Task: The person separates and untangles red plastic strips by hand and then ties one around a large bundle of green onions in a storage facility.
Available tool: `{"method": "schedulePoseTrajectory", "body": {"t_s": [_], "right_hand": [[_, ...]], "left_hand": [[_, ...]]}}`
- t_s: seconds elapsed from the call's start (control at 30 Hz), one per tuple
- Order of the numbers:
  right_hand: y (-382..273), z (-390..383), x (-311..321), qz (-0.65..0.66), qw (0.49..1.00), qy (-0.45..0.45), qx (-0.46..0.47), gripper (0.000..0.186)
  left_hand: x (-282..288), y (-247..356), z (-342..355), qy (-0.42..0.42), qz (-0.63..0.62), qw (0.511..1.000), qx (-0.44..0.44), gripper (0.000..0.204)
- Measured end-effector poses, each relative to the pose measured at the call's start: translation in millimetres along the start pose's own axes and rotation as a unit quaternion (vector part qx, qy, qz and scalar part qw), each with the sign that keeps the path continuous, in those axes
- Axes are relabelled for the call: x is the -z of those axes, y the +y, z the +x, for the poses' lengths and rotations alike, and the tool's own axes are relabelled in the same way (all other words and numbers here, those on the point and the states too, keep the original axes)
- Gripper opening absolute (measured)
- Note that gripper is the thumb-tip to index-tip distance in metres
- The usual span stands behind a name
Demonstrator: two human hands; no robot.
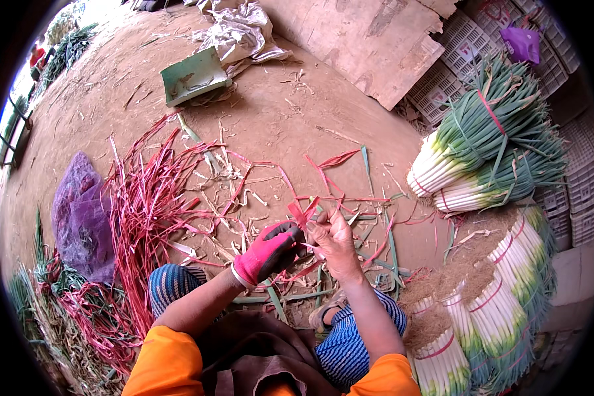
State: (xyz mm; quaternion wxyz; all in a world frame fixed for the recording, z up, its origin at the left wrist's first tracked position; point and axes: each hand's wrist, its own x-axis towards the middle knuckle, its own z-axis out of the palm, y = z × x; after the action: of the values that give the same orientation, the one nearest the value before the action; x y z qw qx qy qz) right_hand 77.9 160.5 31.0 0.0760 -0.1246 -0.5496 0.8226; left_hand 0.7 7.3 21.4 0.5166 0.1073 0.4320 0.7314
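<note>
My left hand (265, 256), in a pink glove with a dark palm, is closed on a red plastic strip (303, 210) in front of my body. Close beside it, my bare right hand (338, 245) pinches the same strip, its fingertips nearly touching the glove. Folded ends of the strip stick up above the fingers, while a thin pale length runs between the hands. Part of the strip is hidden by my fingers. Beneath the hands, loose red strips and leaf scraps lie on the ground. A heap of red strips (145, 224) spreads to the left.
Tied bundles of green onions (488, 135) lie at the right, with more bundles (501, 290) nearer me. A purple mesh bag (82, 218) is at the left. Farther off are a green scoop (195, 76), a white sack (241, 33), a wooden board (363, 43) and plastic crates (465, 43).
</note>
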Motion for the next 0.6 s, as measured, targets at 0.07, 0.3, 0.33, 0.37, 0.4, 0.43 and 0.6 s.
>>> {"method": "schedulePoseTrajectory", "body": {"t_s": [0.07,0.3,0.33,0.37,0.4,0.43,0.6], "right_hand": [[-4.3,-0.3,-6.4,-0.008,1.0,0.023,-0.019,0.027],[-11.8,-3.1,-1.2,-0.015,0.993,-0.011,-0.116,0.015],[-11.3,-3.9,-2.0,-0.027,0.994,-0.003,-0.105,0.013],[-10.7,-4.7,-3.9,-0.039,0.995,0.004,-0.094,0.012],[-10.2,-5.8,-4.6,-0.052,0.995,0.013,-0.082,0.011],[-5.2,-4.6,-3.5,-0.143,0.989,0.029,-0.003,0.011],[6.7,0.3,1.2,-0.454,0.866,0.085,0.193,0.009]], "left_hand": [[-2.5,1.8,0.5,-0.004,-0.001,1.0,-0.003,0.033],[5.2,0.1,0.6,-0.081,-0.032,0.995,0.051,0.029],[6.4,-2.6,1.4,-0.088,0.094,0.99,-0.06,0.029],[8.8,-7.5,3.1,-0.093,0.217,0.957,-0.17,0.03],[6.5,-7.5,4.0,-0.096,0.334,0.897,-0.275,0.031],[4.3,-5.9,3.6,-0.071,0.233,0.955,-0.167,0.029],[-6.6,-6.0,1.9,0.028,0.132,0.99,-0.029,0.026]]}}
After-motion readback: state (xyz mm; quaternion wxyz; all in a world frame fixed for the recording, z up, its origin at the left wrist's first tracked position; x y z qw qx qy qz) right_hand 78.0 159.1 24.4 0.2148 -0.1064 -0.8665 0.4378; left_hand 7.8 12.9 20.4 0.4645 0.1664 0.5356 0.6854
